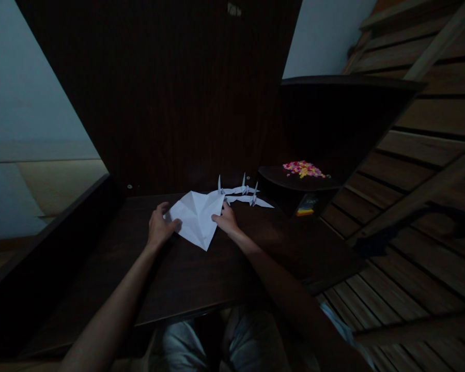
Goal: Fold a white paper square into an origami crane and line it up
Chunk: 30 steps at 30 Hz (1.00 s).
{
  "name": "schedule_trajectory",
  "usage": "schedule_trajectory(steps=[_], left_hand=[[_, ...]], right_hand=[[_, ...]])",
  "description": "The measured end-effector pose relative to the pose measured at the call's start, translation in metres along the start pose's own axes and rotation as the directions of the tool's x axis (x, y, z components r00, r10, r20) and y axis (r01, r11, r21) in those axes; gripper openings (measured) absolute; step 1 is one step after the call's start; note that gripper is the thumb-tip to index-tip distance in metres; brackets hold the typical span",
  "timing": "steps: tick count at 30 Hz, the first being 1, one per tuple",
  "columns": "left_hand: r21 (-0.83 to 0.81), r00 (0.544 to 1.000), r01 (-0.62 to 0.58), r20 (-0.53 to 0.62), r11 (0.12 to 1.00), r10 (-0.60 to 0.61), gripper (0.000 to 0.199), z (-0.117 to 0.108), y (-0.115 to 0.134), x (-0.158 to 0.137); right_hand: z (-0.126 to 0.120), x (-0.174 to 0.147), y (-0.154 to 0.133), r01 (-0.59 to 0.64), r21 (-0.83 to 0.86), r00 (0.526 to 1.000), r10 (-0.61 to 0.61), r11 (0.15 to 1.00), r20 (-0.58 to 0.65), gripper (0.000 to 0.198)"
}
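Note:
A creased sheet of white paper is held between my two hands above the dark desk, one corner pointing toward me. My left hand grips its left edge, thumb on top and fingers behind. On the opposite edge, my right hand pinches the paper the same way, its fingers partly hidden. Fold lines run across the sheet and meet near its upper middle. Just behind it and to the right stand several folded white paper cranes, with thin upright points and spread wings. The sheet hides part of them.
On a small corner shelf at the right lies a pile of pink, red and yellow small pieces. Below hangs a colourful packet. A dark back panel rises behind the desk; a low side board borders its left.

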<state>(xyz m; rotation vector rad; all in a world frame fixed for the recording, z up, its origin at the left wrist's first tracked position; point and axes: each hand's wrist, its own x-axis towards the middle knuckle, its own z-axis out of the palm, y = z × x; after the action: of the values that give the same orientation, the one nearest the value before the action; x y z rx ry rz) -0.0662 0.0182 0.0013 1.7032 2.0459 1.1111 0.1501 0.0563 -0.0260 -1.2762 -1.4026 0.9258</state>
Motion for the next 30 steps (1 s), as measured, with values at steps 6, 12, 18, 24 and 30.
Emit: schedule_trajectory(steps=[6, 12, 18, 24, 30], left_hand=[[0.334, 0.947, -0.29, 0.237, 0.897, 0.218, 0.04, 0.01, 0.003, -0.008], [0.306, 0.934, -0.273, 0.31, 0.912, 0.176, 0.055, 0.01, -0.004, -0.002], [0.307, 0.951, -0.197, 0.291, 0.931, 0.105, 0.056, 0.003, -0.004, 0.003], [0.3, 0.96, -0.156, 0.269, 0.941, 0.073, 0.066, -0.001, -0.005, 0.005], [0.252, 0.975, -0.13, 0.208, 0.959, 0.077, 0.08, -0.002, -0.01, 0.008]], right_hand=[[-0.007, -0.003, -0.009, -0.009, -0.16, 0.997, -0.003, 0.987, -0.077, 0.023], [-0.016, 0.009, 0.001, -0.148, -0.104, 0.985, 0.137, 0.984, -0.103, 0.023], [-0.016, 0.015, 0.01, -0.168, 0.036, 0.972, 0.171, 0.985, -0.162, 0.034], [-0.019, 0.012, 0.005, -0.184, -0.041, 0.98, 0.179, 0.982, -0.09, 0.018], [-0.023, 0.01, 0.001, -0.035, -0.105, 0.999, 0.032, 0.994, -0.027, 0.025]])
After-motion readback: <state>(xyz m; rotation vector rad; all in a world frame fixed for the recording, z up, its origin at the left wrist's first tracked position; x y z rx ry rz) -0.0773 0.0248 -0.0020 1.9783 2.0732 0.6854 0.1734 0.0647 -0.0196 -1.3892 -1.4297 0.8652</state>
